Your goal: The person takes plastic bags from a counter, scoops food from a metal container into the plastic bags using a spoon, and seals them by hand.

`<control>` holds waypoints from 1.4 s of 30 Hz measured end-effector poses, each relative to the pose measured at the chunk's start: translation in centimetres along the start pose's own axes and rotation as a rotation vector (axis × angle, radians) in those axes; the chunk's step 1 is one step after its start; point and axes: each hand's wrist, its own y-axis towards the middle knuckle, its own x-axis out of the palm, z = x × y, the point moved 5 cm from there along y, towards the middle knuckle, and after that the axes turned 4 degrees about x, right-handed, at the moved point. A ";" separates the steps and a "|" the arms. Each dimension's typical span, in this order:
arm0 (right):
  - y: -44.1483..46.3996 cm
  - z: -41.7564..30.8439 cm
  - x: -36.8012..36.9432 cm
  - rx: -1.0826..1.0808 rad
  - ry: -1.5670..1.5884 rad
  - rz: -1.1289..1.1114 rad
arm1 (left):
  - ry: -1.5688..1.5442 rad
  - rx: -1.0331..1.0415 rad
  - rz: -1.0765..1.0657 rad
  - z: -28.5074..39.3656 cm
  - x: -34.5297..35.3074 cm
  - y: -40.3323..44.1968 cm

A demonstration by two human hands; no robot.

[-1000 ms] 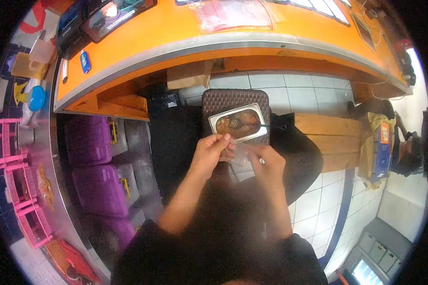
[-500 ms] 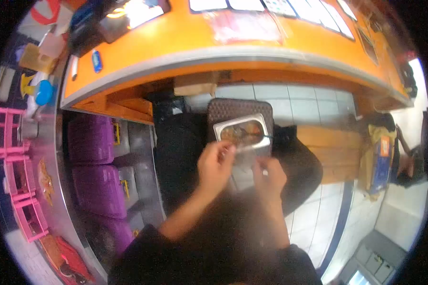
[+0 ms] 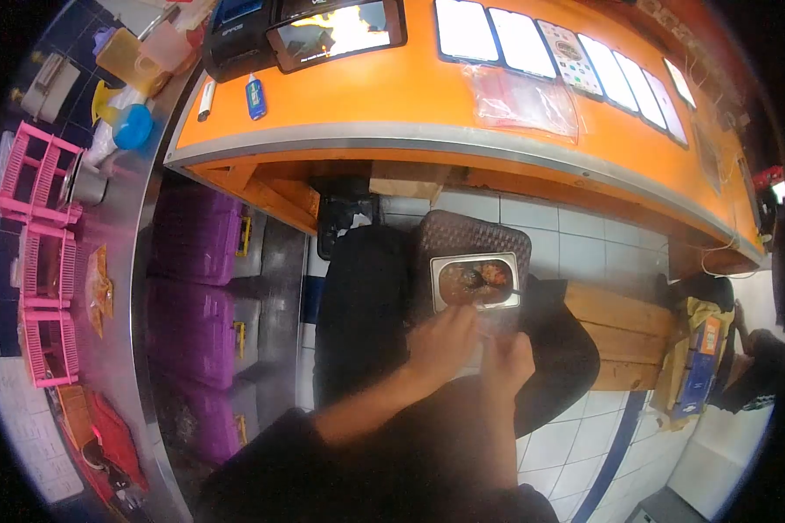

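Just below a rectangular steel food pan [image 3: 435, 272], my left hand [image 3: 447, 342] and my right hand [image 3: 508, 361] are close together, fingers pinched. Between them is a piece of thin translucent plastic [image 3: 480, 353], blurred; whether it is a bag I cannot tell. Brownish food in sauce [image 3: 459, 284], with redder bits at the right, fills the pan. A dark spoon [image 3: 508, 292] leans on the pan's right rim. The pan rests on a brown woven-textured stool or box [image 3: 471, 228] between my knees.
An orange counter [image 3: 340, 109] ahead carries several phones [image 3: 528, 42], a tablet [image 3: 340, 35], plastic bags [image 3: 528, 105] and a blue tube [image 3: 255, 98]. Purple-lidded boxes [image 3: 187, 331] stand under the steel table at left. Pink racks [image 3: 48, 261] stand on it. A wooden bench [image 3: 619, 336] is at right.
The view has swung, so the counter and pan appear farther right and lower. My hands have come closer together below the pan, fingers still pinched.
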 end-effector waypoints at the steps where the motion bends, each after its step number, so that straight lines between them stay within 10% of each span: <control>1: 0.1 -0.1 -0.1 0.050 -0.020 0.013 | 0.003 0.017 0.016 0.0 0.2 -0.1; 26: 1.6 0.8 -0.6 0.093 0.081 -0.015 | -0.205 0.135 0.064 -0.1 -0.2 0.8; 32: 2.3 0.4 -1.8 0.012 0.168 -0.090 | -0.781 -0.413 0.114 -4.6 2.3 0.3; 34: 2.3 0.3 -1.8 -0.004 0.162 -0.093 | -0.929 -0.604 -0.326 -4.1 2.6 0.2; 42: 1.9 1.0 -2.2 0.058 0.213 -0.076 | -0.784 -0.451 -0.317 -4.8 2.5 0.5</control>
